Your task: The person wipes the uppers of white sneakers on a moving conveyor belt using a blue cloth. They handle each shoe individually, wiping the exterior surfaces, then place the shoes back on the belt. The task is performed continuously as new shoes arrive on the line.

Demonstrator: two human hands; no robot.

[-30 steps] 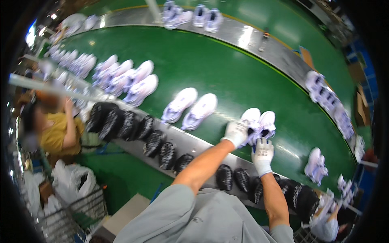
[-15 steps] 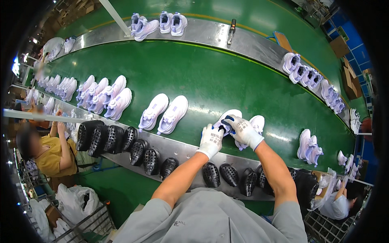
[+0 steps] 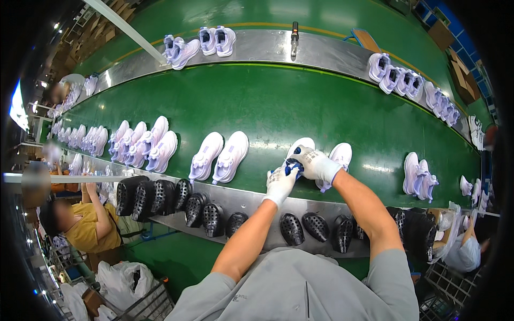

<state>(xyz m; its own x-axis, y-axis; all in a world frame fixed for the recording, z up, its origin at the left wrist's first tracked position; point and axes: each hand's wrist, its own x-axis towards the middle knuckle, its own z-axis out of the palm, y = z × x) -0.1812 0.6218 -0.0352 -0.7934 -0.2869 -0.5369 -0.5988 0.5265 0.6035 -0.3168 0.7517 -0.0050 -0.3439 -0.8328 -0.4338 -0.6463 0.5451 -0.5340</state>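
Two white-and-lavender sneakers lie on the green conveyor belt before me, toes pointing away. Over the left sneaker [image 3: 301, 143] my gloved hands meet at its near end, covering most of its upper. My left hand [image 3: 281, 183] has its fingers curled in and pressed together. From the right, my right hand [image 3: 317, 163] reaches across with bent fingers, its blue-coated fingertips touching those of the left. Whatever they pinch is hidden between the gloves. Beside my right hand lies the other sneaker [image 3: 341, 155], its near part partly covered by that hand.
Black perforated shoe lasts [image 3: 292, 229] line the near metal ledge [image 3: 251, 206]. More sneakers [image 3: 230, 156] lie along the green belt [image 3: 257, 101]. On the far ledge are sneakers [image 3: 225, 40] and a dark-handled tool [image 3: 294, 38]. A person in yellow [image 3: 91, 227] works at left.
My hands have drawn closer together at the sneaker's near end, fingertips now meeting. The whole view has shifted slightly, so the shoes and ledges appear displaced.
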